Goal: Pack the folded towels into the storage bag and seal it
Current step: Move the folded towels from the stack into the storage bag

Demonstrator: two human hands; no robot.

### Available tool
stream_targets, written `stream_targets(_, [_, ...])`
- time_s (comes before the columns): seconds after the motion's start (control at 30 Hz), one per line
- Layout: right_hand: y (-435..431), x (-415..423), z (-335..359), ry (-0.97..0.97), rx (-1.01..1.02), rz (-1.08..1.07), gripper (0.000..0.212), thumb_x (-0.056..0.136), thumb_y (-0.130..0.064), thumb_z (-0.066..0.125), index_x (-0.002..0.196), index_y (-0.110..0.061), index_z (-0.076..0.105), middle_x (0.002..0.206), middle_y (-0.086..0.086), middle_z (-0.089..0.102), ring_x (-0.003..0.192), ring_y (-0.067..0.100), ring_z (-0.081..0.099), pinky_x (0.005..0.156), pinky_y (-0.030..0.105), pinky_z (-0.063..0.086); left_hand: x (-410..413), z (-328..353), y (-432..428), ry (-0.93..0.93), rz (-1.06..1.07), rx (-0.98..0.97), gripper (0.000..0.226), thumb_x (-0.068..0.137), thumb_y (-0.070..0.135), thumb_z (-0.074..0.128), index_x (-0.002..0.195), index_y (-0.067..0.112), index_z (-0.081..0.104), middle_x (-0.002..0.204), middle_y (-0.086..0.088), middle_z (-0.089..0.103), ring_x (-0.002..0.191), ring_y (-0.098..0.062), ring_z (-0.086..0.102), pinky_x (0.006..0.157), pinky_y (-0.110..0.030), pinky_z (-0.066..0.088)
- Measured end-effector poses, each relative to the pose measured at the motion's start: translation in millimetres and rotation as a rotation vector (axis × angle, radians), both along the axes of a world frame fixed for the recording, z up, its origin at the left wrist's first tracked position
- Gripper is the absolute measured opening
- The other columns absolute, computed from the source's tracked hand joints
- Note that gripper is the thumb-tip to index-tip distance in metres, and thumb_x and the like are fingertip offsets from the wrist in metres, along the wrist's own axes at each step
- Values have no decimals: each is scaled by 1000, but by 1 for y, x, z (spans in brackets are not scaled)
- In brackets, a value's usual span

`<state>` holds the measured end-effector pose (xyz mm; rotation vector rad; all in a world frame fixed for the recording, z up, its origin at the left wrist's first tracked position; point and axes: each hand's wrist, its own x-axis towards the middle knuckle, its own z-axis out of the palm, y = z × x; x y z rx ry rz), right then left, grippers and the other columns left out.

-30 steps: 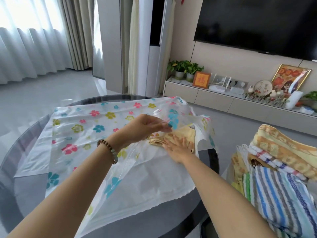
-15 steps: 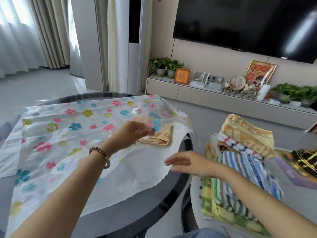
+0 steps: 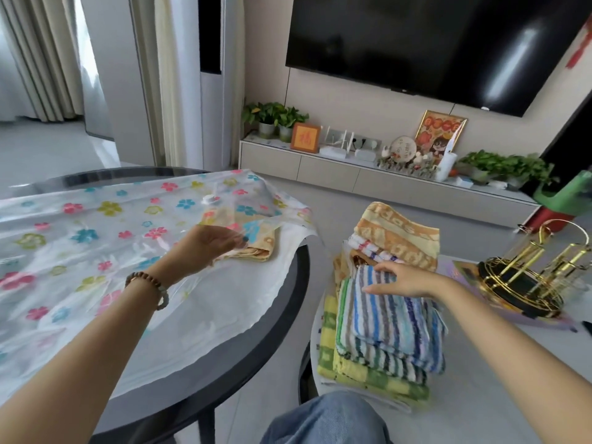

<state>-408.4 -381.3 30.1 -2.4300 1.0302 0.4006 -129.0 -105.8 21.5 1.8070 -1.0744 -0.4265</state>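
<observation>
A clear storage bag [image 3: 96, 238] printed with coloured flowers lies flat on the round dark table [image 3: 272, 331]. My left hand [image 3: 208, 245] pinches the bag's top layer at its open right end and holds it lifted. Just inside that opening lies a folded yellow-orange towel [image 3: 261, 243]. On a lower white table to the right stands a pile of folded towels. My right hand [image 3: 403, 280] rests spread on the blue striped towel [image 3: 394, 325] at the top of the near stack. An orange patterned towel [image 3: 397, 235] tops the far stack.
A gold wire rack [image 3: 528, 277] stands on the low table right of the towels. A green-yellow checked towel [image 3: 368, 376] lies at the bottom of the pile. My knee in jeans [image 3: 323, 418] shows at the bottom. A TV cabinet runs along the far wall.
My right hand has left the yellow-orange towel in the bag's opening and swung right onto the striped towel. My left hand still holds the bag's top layer up. The view has turned right.
</observation>
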Motion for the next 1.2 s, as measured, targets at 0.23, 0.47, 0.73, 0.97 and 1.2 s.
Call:
stream_targets(0.23, [-7,12,1,189,-14,24,116,57,-78,64,147,-16,27,155,3,30,138,20,35,107,29,29,-1,-5,-3,27,12,16,19,86,35,58,95,26,72,91,8,73,43,1,48,39,-14,37])
stream_targets(0.47, [-11,10,2,176,18,13,128,49,-83,61,150,-15,20,159,3,21,142,22,28,113,35,26,0,-8,-3,22,-16,19,18,84,37,57,93,29,71,91,7,74,47,-3,49,42,-17,41])
stream_targets(0.73, [-16,3,5,65,86,-18,121,54,-73,71,149,-17,23,151,4,37,131,23,44,111,38,35,4,-11,-2,-23,-21,13,27,84,39,57,99,22,72,95,1,73,60,-10,62,49,-14,45])
stream_targets(0.97, [-7,-3,28,21,84,-4,79,50,-70,73,106,-15,63,104,3,73,90,16,71,77,26,57,6,-10,2,-84,-5,51,28,85,34,59,96,13,74,92,-7,73,41,-2,47,40,-10,37])
stream_targets(1.2, [38,31,62,-314,265,-56,88,42,-73,77,111,-21,58,100,1,73,87,18,73,81,35,57,13,13,11,-45,73,-49,32,95,29,45,96,13,72,96,1,72,35,-2,38,35,-10,30])
